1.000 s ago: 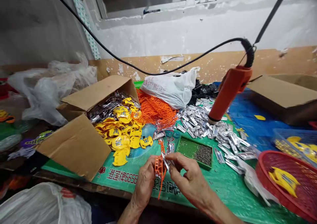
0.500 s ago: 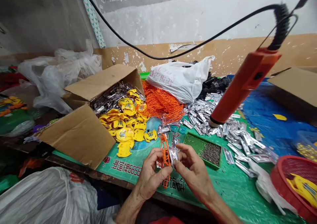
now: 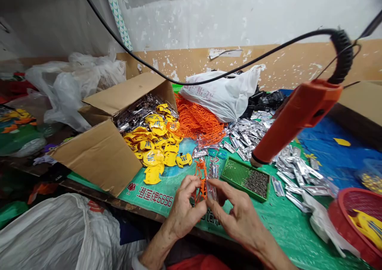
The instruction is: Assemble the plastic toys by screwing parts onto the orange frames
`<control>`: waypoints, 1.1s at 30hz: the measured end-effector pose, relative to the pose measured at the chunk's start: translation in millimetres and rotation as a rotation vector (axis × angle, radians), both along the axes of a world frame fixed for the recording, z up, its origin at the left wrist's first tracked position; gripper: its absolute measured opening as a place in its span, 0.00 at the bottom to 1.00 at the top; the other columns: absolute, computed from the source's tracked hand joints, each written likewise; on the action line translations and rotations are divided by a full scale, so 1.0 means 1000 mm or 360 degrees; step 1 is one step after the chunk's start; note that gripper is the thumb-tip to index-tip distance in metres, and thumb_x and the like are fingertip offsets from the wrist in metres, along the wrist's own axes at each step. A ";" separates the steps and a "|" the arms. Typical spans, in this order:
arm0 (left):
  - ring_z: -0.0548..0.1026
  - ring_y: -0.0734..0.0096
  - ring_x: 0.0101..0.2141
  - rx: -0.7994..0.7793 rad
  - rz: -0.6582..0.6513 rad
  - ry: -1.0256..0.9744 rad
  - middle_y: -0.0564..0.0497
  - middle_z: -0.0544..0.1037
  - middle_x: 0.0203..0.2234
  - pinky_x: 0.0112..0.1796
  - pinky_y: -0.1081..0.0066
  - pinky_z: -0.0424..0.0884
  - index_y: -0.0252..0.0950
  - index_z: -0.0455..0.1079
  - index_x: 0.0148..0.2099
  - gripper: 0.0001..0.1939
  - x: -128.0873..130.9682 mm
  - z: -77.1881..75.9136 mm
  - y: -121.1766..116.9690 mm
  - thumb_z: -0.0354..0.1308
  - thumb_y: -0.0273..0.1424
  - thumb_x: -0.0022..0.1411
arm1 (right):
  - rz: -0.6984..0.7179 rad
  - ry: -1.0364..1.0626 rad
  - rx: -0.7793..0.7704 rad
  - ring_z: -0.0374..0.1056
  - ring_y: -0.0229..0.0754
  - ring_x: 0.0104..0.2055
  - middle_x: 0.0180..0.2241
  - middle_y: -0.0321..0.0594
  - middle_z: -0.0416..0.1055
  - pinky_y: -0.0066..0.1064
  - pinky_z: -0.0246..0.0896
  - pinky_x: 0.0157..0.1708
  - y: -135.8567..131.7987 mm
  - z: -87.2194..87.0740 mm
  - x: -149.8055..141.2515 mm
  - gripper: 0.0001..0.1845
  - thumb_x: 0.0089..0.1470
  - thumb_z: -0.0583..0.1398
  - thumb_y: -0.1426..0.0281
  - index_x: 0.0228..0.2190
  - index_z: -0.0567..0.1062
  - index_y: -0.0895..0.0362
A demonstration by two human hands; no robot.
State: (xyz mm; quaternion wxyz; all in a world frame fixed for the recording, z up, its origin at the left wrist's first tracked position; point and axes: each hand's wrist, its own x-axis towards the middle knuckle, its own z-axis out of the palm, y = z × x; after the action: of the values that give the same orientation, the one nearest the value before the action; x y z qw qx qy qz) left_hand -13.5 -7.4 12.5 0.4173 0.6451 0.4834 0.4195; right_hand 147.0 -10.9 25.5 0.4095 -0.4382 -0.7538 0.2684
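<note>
The left hand [image 3: 186, 208] and right hand [image 3: 238, 216] nearly meet, fingers apparently pinching.

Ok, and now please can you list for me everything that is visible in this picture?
green table cover: one, green, under the things
cardboard box: one, brown, open, at left
yellow plastic pieces: many, yellow, in and beside the box
silver packets: many, silver, in the box and across the cover
orange mesh pile: one, orange, behind the yellow plastic pieces
white plastic bag: one, white, behind the orange mesh pile
green tray: one, green, centre right, with dark bits
orange hand tool: one, orange, hanging over the cover
red basket: one, red, lower right
blue sheet: one, blue, at right
orange frame: one, orange, between the hands
silver packet: one, silver, between the hands
left hand: one, at the orange frame
right hand: one, at the silver packet
</note>
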 end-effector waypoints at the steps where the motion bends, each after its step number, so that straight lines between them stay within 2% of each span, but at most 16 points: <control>1: 0.68 0.64 0.40 -0.0016 -0.0013 -0.0010 0.49 0.70 0.38 0.42 0.68 0.65 0.37 0.73 0.41 0.13 -0.001 0.001 0.000 0.56 0.22 0.52 | 0.0062 -0.0068 -0.0033 0.72 0.39 0.32 0.37 0.44 0.77 0.30 0.70 0.34 -0.001 0.003 0.005 0.23 0.51 0.58 0.73 0.50 0.70 0.59; 3: 0.68 0.64 0.41 -0.0057 -0.0051 -0.0005 0.49 0.69 0.38 0.44 0.68 0.64 0.36 0.73 0.39 0.11 -0.001 0.003 0.001 0.56 0.23 0.52 | 0.0192 -0.0189 -0.0135 0.72 0.41 0.34 0.41 0.45 0.76 0.32 0.70 0.36 -0.002 0.008 0.015 0.31 0.47 0.59 0.76 0.55 0.65 0.58; 4: 0.68 0.64 0.41 -0.0079 -0.0078 0.0008 0.49 0.68 0.38 0.45 0.67 0.63 0.36 0.73 0.38 0.10 -0.001 0.004 0.002 0.56 0.23 0.52 | 0.0259 -0.0231 -0.0198 0.72 0.40 0.35 0.41 0.43 0.76 0.32 0.69 0.36 -0.002 0.010 0.019 0.32 0.48 0.59 0.77 0.56 0.64 0.56; 5: 0.68 0.64 0.41 -0.0101 -0.0110 0.0021 0.49 0.68 0.37 0.45 0.67 0.63 0.36 0.73 0.37 0.10 0.000 0.005 0.002 0.57 0.23 0.51 | 0.0335 -0.0260 -0.0262 0.71 0.39 0.34 0.39 0.41 0.76 0.31 0.69 0.36 -0.001 0.012 0.023 0.30 0.50 0.58 0.77 0.55 0.65 0.54; 7: 0.67 0.64 0.41 -0.0132 -0.0176 0.0017 0.49 0.68 0.36 0.44 0.67 0.63 0.35 0.72 0.33 0.08 0.002 0.005 0.003 0.56 0.22 0.49 | 0.0477 -0.0291 -0.0310 0.70 0.37 0.32 0.34 0.37 0.75 0.27 0.66 0.34 0.002 0.015 0.027 0.20 0.57 0.56 0.74 0.51 0.70 0.51; 9: 0.67 0.64 0.40 -0.0166 -0.0228 -0.0020 0.49 0.67 0.35 0.43 0.67 0.63 0.35 0.71 0.32 0.08 0.005 0.005 0.003 0.55 0.22 0.48 | 0.0553 -0.0336 -0.0212 0.69 0.35 0.30 0.31 0.36 0.73 0.25 0.63 0.31 0.005 0.016 0.030 0.13 0.61 0.54 0.69 0.45 0.74 0.51; 12: 0.67 0.65 0.39 -0.0249 -0.0334 -0.0086 0.50 0.66 0.36 0.41 0.68 0.63 0.35 0.72 0.33 0.09 0.006 0.005 0.003 0.54 0.23 0.47 | 0.0428 -0.0439 0.0078 0.64 0.34 0.27 0.27 0.37 0.66 0.24 0.59 0.25 0.009 0.014 0.034 0.12 0.60 0.55 0.66 0.42 0.77 0.50; 14: 0.66 0.66 0.38 -0.0338 -0.0433 -0.0159 0.50 0.66 0.35 0.39 0.69 0.62 0.35 0.72 0.33 0.09 0.005 0.006 0.003 0.55 0.24 0.47 | 0.0352 -0.0402 0.0181 0.64 0.35 0.29 0.28 0.38 0.64 0.24 0.60 0.26 0.010 0.010 0.035 0.12 0.58 0.57 0.66 0.41 0.78 0.49; 18: 0.65 0.64 0.38 -0.0534 -0.0584 -0.0315 0.50 0.66 0.36 0.40 0.68 0.62 0.35 0.73 0.35 0.12 0.003 0.008 0.004 0.55 0.26 0.45 | 0.0420 -0.0085 0.0149 0.68 0.37 0.38 0.38 0.42 0.68 0.26 0.67 0.35 0.009 0.004 0.038 0.12 0.58 0.58 0.68 0.44 0.75 0.51; 22: 0.65 0.61 0.40 -0.0685 -0.0673 -0.0443 0.48 0.67 0.37 0.41 0.66 0.63 0.35 0.73 0.35 0.12 0.004 0.006 0.002 0.52 0.29 0.48 | 0.0376 0.0035 0.0173 0.69 0.36 0.35 0.32 0.39 0.71 0.26 0.67 0.33 0.009 0.002 0.040 0.09 0.58 0.58 0.71 0.41 0.74 0.54; 27: 0.65 0.63 0.41 -0.0576 -0.0669 -0.0319 0.49 0.67 0.38 0.43 0.67 0.63 0.36 0.73 0.40 0.13 0.008 0.005 0.000 0.55 0.31 0.52 | 0.0262 0.0018 0.0205 0.70 0.37 0.34 0.33 0.41 0.71 0.27 0.68 0.31 0.005 -0.004 0.039 0.08 0.58 0.58 0.72 0.40 0.74 0.55; 30: 0.66 0.65 0.39 -0.0581 -0.0625 -0.0281 0.50 0.68 0.38 0.41 0.68 0.63 0.36 0.72 0.36 0.08 0.010 0.004 0.000 0.55 0.29 0.52 | 0.0189 -0.0004 0.0213 0.69 0.37 0.35 0.34 0.41 0.69 0.26 0.68 0.32 0.000 -0.008 0.039 0.10 0.58 0.57 0.73 0.42 0.73 0.55; 33: 0.67 0.66 0.39 -0.0586 -0.0574 -0.0288 0.50 0.69 0.37 0.42 0.68 0.62 0.36 0.70 0.32 0.04 0.012 0.003 0.002 0.56 0.28 0.51 | 0.0240 -0.0048 0.0201 0.69 0.39 0.40 0.38 0.43 0.69 0.28 0.70 0.37 -0.005 -0.009 0.040 0.15 0.58 0.58 0.71 0.48 0.70 0.54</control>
State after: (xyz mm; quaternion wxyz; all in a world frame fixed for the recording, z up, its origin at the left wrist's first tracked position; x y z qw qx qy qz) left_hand -1.8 -5.7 15.8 0.6371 0.5940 0.3894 0.2994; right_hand 187.2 -16.1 16.3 0.4037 -0.3575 -0.8061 0.2438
